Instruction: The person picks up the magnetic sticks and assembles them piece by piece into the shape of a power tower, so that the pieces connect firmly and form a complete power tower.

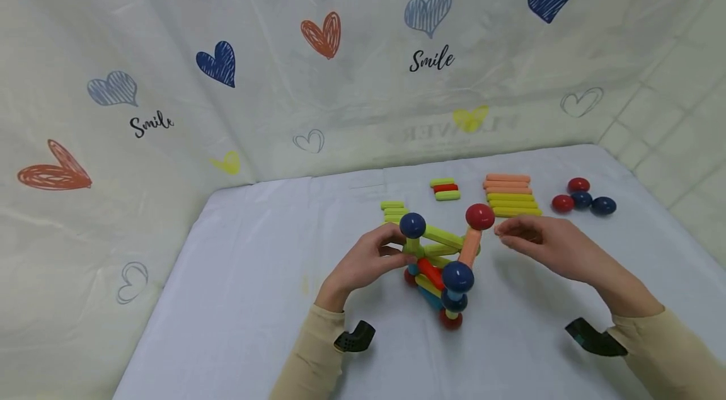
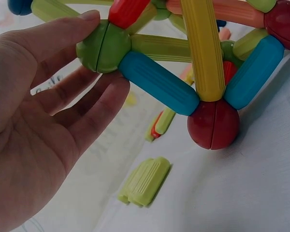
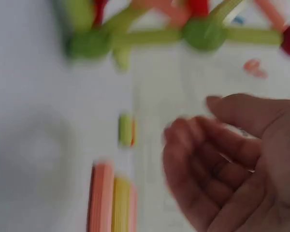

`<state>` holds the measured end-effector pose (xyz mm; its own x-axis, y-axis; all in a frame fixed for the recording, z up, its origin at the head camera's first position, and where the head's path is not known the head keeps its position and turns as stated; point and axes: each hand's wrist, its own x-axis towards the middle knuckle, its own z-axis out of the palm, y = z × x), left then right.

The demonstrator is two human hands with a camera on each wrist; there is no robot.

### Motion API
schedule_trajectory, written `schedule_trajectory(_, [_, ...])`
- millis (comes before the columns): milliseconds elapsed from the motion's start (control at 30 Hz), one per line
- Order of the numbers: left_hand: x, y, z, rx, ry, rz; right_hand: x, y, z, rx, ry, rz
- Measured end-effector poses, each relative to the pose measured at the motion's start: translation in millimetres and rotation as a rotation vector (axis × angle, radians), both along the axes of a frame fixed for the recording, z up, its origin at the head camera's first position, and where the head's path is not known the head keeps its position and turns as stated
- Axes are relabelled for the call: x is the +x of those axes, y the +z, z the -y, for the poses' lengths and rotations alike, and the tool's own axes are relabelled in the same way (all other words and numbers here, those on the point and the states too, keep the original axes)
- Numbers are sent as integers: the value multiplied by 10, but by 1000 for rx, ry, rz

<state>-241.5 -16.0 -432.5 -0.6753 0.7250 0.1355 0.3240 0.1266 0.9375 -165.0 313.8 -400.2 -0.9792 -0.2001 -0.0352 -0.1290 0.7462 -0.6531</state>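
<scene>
A structure of coloured rods and balls (image 1: 433,275) stands on the white-covered table, built in red, yellow, green, blue and orange. My left hand (image 1: 367,259) is at its left side. In the left wrist view, the thumb and fingers pinch a green ball (image 2: 102,47), from which a blue rod (image 2: 159,83) runs to a dark red ball (image 2: 213,125). To the right of the structure, my right hand (image 1: 553,247) hovers apart from it, near the red ball (image 1: 479,216) on top. Its fingers (image 3: 179,159) are loosely bent and hold nothing; the right wrist view is blurred.
Orange and yellow rods (image 1: 510,197) lie in a row behind the right hand. Short green and red rods (image 1: 445,188) sit further back, with more green rods (image 1: 392,205) behind the left hand. Loose red and blue balls (image 1: 581,200) rest at the back right.
</scene>
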Motion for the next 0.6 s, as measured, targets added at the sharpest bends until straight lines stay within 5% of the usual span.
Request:
schedule_trajectory(100, [25, 52, 0, -8, 2, 10, -114, -171, -161, 271, -46, -57])
schedule_trajectory(267, [111, 233, 5, -1, -4, 13, -195, -404, -278, 481, -54, -26])
schedule_trajectory(433, [129, 269, 8, 7, -2, 9, -113, -458, -221, 440, 37, -17])
schedule_trajectory(600, [125, 268, 14, 3, 2, 11, 64, -358, -74, 261, 329, 150])
